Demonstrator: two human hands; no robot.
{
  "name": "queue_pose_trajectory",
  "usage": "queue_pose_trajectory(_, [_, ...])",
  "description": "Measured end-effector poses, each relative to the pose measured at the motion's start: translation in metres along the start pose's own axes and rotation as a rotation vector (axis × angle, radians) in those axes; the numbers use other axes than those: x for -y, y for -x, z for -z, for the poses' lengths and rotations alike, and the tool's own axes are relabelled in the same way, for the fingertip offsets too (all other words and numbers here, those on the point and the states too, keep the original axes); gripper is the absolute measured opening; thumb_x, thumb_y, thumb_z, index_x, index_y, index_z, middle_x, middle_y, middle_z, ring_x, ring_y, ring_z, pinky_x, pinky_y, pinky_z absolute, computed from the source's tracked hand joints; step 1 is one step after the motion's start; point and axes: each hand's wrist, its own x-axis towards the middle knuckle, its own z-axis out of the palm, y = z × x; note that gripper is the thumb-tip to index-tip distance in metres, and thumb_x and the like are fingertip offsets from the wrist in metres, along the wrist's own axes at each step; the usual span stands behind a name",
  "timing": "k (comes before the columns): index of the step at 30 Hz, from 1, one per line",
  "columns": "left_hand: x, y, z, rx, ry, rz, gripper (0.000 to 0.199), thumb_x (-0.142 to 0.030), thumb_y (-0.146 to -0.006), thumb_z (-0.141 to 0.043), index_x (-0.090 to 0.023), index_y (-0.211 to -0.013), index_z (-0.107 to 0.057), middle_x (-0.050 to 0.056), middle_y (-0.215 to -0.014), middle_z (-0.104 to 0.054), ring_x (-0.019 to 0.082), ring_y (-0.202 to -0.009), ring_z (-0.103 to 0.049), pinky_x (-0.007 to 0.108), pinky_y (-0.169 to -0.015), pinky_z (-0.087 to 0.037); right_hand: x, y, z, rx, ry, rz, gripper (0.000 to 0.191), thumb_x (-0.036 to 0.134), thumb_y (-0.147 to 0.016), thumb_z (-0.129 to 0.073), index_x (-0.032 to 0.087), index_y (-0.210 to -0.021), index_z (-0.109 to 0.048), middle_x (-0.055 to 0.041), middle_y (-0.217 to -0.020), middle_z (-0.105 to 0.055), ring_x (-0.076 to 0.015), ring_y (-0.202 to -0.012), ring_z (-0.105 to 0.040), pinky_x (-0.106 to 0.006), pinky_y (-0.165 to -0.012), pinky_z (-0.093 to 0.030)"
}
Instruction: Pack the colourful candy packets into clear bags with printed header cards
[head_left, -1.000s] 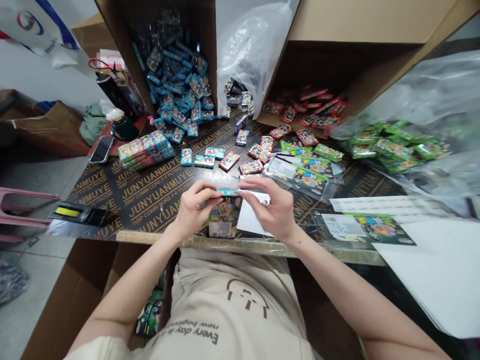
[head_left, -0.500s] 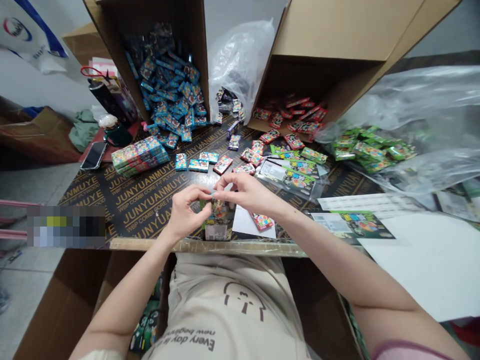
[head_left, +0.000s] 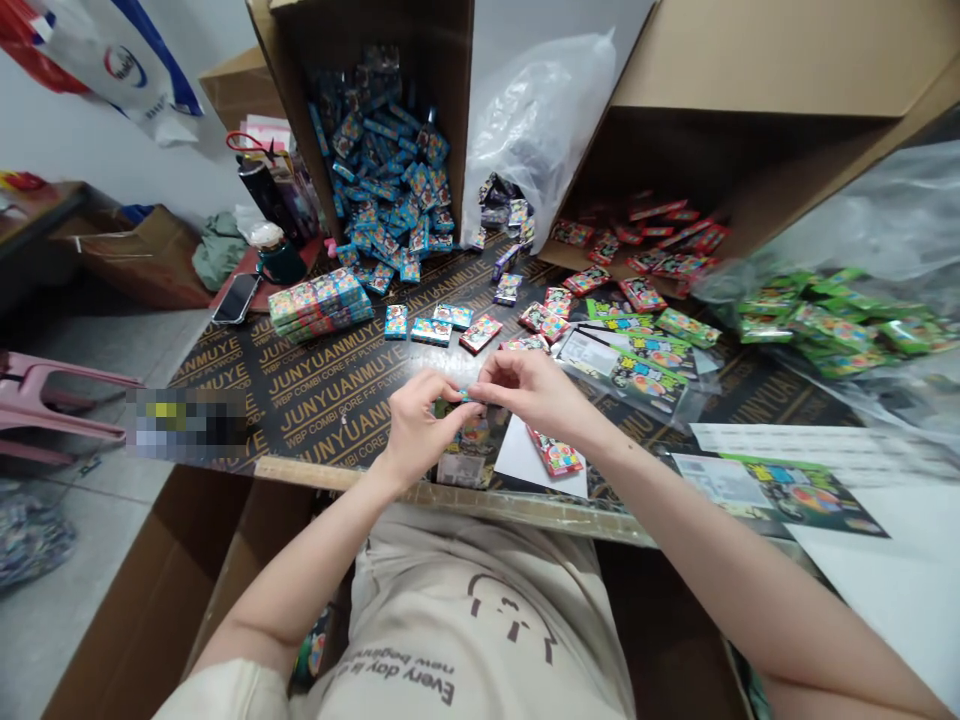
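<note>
My left hand (head_left: 429,420) and my right hand (head_left: 526,388) meet near the table's front edge, fingertips pinched together on the top of a clear printed bag (head_left: 463,468). A small bit of blue shows between the fingertips, too small to make out. The bag hangs or stands below the fingers, partly hidden by them. Just right of it, a red packet (head_left: 556,453) lies on a white card (head_left: 517,458). Beyond my hands are blue packets (head_left: 431,331) and a red packet (head_left: 480,334).
Cardboard boxes hold heaps of blue packets (head_left: 390,200) and red packets (head_left: 675,238). A plastic bag (head_left: 532,100) with purple packets stands between them. Green packets (head_left: 840,320) lie at right. Stacked packets (head_left: 319,303), a phone (head_left: 237,298) and a jar (head_left: 280,262) are at left.
The view has shifted left, so the table and my hands appear further right. My hands stay pinched together at the bag's top.
</note>
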Motion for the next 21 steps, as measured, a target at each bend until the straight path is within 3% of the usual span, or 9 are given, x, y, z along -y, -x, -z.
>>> queue_pose_trajectory(4, [0.003,0.005,-0.002,-0.017,0.108,0.169,0.021,-0.028,-0.068,-0.079,-0.019,-0.079,-0.063,0.001,-0.077,-0.064,0.014,-0.073,-0.062,0.026,-0.068,-0.047,-0.008,0.002,-0.008,-0.107,-0.166,0.013,0.035,0.037,-0.068,-0.071,0.022,-0.080,-0.041,0.0075,-0.055,-0.052,-0.0094,-0.047,-0.048,-0.021,-0.046,-0.033])
queue_pose_trajectory(6, [0.010,0.014,-0.009,-0.013,0.274,0.354,0.044,-0.029,-0.063,-0.083,-0.020,-0.100,-0.061,0.001,-0.085,-0.066,0.015,-0.076,-0.064,0.026,-0.071,-0.050,-0.013,0.003,-0.012,-0.145,-0.185,0.009,0.030,0.036,-0.074,-0.067,0.023,-0.085,-0.042,0.0093,-0.053,-0.048,-0.0088,-0.045,-0.045,-0.020,-0.045,-0.032])
queue_pose_trajectory(8, [0.019,0.026,-0.016,0.095,0.452,0.536,0.056,-0.031,-0.060,-0.084,-0.019,-0.108,-0.059,0.002,-0.090,-0.069,0.016,-0.077,-0.066,0.027,-0.073,-0.052,-0.018,0.005,-0.012,-0.167,-0.220,0.006,0.025,0.039,-0.081,-0.060,0.023,-0.092,-0.044,0.0078,-0.056,-0.050,-0.0108,-0.049,-0.051,-0.021,-0.048,-0.038])
queue_pose_trajectory(11, [0.036,0.040,-0.013,0.280,0.489,0.669,0.039,-0.038,-0.067,-0.078,-0.015,-0.095,-0.065,0.006,-0.090,-0.072,0.019,-0.077,-0.068,0.031,-0.076,-0.053,-0.032,0.010,-0.007,-0.252,-0.266,0.016,0.033,0.047,-0.086,-0.055,0.025,-0.108,-0.047,-0.0012,-0.081,-0.064,-0.0173,-0.078,-0.065,-0.030,-0.067,-0.052])
queue_pose_trajectory(13, [0.049,0.034,0.007,0.214,0.291,0.618,0.032,-0.041,-0.073,-0.071,-0.014,-0.089,-0.066,0.007,-0.086,-0.073,0.019,-0.076,-0.067,0.031,-0.073,-0.053,-0.048,0.018,0.002,-0.375,-0.186,0.023,0.040,0.052,-0.086,-0.056,0.026,-0.116,-0.048,-0.0068,-0.103,-0.065,-0.0206,-0.096,-0.064,-0.036,-0.078,-0.053])
queue_pose_trajectory(15, [0.063,0.008,0.039,0.040,-0.054,0.464,0.030,-0.043,-0.078,-0.065,-0.014,-0.087,-0.067,0.007,-0.082,-0.072,0.020,-0.075,-0.067,0.030,-0.070,-0.052,-0.066,0.031,0.012,-0.509,-0.027,0.022,0.044,0.052,-0.086,-0.056,0.026,-0.121,-0.049,-0.0097,-0.118,-0.061,-0.0229,-0.104,-0.061,-0.040,-0.084,-0.052])
queue_pose_trajectory(18, [0.091,-0.056,0.093,-0.128,-0.611,0.178,0.038,-0.037,-0.088,-0.051,-0.014,-0.116,-0.061,0.013,-0.110,-0.069,0.026,-0.102,-0.065,0.034,-0.088,-0.049,-0.095,0.059,0.025,-0.674,0.270,0.030,0.042,0.048,-0.087,-0.055,0.024,-0.121,-0.053,-0.0116,-0.124,-0.059,-0.0266,-0.110,-0.059,-0.045,-0.092,-0.049])
queue_pose_trajectory(19, [0.101,-0.079,0.106,-0.104,-0.769,0.138,0.045,-0.033,-0.090,-0.046,-0.014,-0.130,-0.052,0.016,-0.126,-0.062,0.028,-0.116,-0.058,0.036,-0.095,-0.045,-0.104,0.069,0.027,-0.710,0.364,0.038,0.040,0.047,-0.088,-0.054,0.023,-0.120,-0.055,-0.0122,-0.124,-0.059,-0.0279,-0.112,-0.058,-0.046,-0.095,-0.048])
queue_pose_trajectory(21, [0.122,-0.115,0.122,-0.038,-1.032,0.169,0.054,-0.026,-0.091,-0.038,-0.011,-0.143,-0.037,0.020,-0.139,-0.051,0.032,-0.126,-0.050,0.042,-0.099,-0.042,-0.120,0.090,0.027,-0.747,0.516,0.053,0.036,0.045,-0.089,-0.052,0.021,-0.115,-0.059,-0.0133,-0.122,-0.060,-0.0299,-0.116,-0.056,-0.049,-0.098,-0.045])
